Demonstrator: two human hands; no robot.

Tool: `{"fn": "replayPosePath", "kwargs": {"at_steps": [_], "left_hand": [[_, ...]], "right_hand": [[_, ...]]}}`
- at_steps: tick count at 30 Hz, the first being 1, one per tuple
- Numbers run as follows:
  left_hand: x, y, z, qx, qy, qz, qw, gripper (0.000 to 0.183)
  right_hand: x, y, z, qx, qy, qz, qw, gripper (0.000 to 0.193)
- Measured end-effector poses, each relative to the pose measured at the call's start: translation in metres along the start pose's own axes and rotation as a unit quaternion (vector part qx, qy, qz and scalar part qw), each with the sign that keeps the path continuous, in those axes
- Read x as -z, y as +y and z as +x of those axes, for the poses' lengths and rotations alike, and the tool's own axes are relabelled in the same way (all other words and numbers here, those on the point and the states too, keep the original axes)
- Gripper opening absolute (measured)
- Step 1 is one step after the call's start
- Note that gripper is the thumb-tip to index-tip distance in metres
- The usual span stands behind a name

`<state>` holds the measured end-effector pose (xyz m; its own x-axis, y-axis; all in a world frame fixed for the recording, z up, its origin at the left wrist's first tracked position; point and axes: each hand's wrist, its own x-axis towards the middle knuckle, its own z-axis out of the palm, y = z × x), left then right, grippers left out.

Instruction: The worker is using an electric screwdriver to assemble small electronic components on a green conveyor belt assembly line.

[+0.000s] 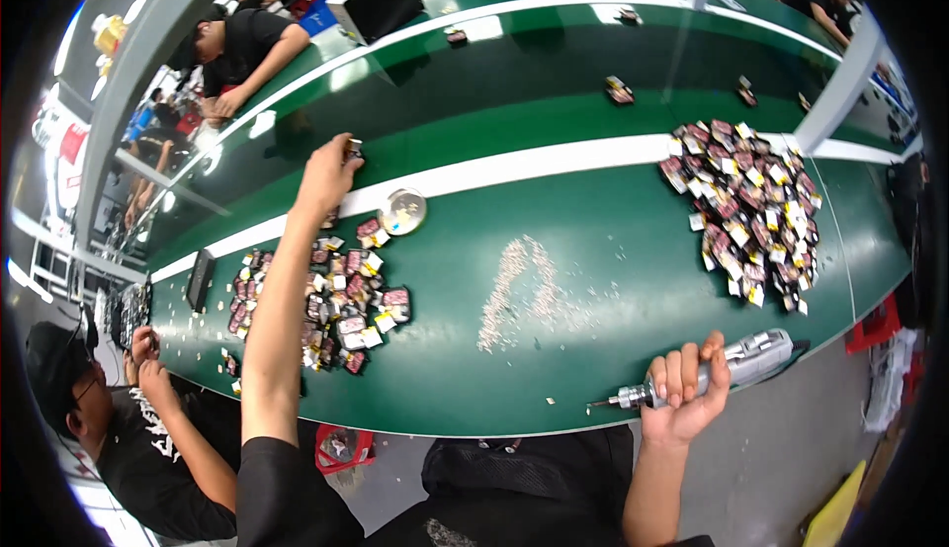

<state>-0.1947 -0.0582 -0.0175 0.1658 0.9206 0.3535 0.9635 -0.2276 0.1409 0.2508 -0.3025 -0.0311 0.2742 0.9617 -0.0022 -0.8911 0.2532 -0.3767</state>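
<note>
My left hand (328, 173) is stretched out over the dark belt beyond the white rail, its fingers closed round a small dark part (356, 149), mostly hidden by the fingers. Under that forearm lies a heap of small black-and-pink parts (346, 295) with white and yellow tags. A round shiny dish (403, 211) stands beside this heap. At the bench's near edge on the right, my right hand (687, 389) is wrapped round a silver electric screwdriver (756, 354), its bit pointing left. Tiny pale screws (509, 280) are strewn on the green bench between the hands.
A larger heap of the same parts (746, 206) lies at right by a white post (845, 83). Several single parts, such as one part (620, 90), sit on the belt. A co-worker (129, 428) sits close at left; another person (247, 58) leans across the far side.
</note>
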Motion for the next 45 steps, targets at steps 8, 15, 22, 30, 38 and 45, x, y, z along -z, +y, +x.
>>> {"fn": "replayPosePath", "kwargs": {"at_steps": [8, 15, 22, 30, 38, 45], "left_hand": [[0.029, 0.272, -0.107, -0.318, -0.135, -0.227, 0.910, 0.033], [0.011, 0.322, -0.145, -0.363, -0.126, -0.283, 0.879, 0.031], [0.015, 0.336, -0.148, -0.337, -0.127, -0.233, 0.903, 0.033], [0.005, 0.333, -0.158, -0.405, -0.024, -0.183, 0.895, 0.032], [0.016, 0.324, -0.151, -0.444, -0.096, -0.179, 0.873, 0.022], [0.027, 0.318, -0.156, -0.384, -0.195, -0.213, 0.877, 0.037]], "right_hand": [[0.010, -0.012, -0.021, -0.036, -0.012, -0.022, 0.999, 0.017], [0.014, -0.013, -0.047, -0.081, -0.066, -0.010, 0.994, 0.015], [0.016, -0.004, -0.058, -0.115, -0.064, 0.002, 0.991, 0.010], [0.009, 0.018, -0.069, -0.116, 0.040, -0.039, 0.992, 0.009], [0.012, 0.020, -0.067, -0.090, 0.051, -0.056, 0.993, 0.008], [0.003, -0.044, -0.032, -0.112, -0.127, -0.126, 0.977, 0.014]]}}
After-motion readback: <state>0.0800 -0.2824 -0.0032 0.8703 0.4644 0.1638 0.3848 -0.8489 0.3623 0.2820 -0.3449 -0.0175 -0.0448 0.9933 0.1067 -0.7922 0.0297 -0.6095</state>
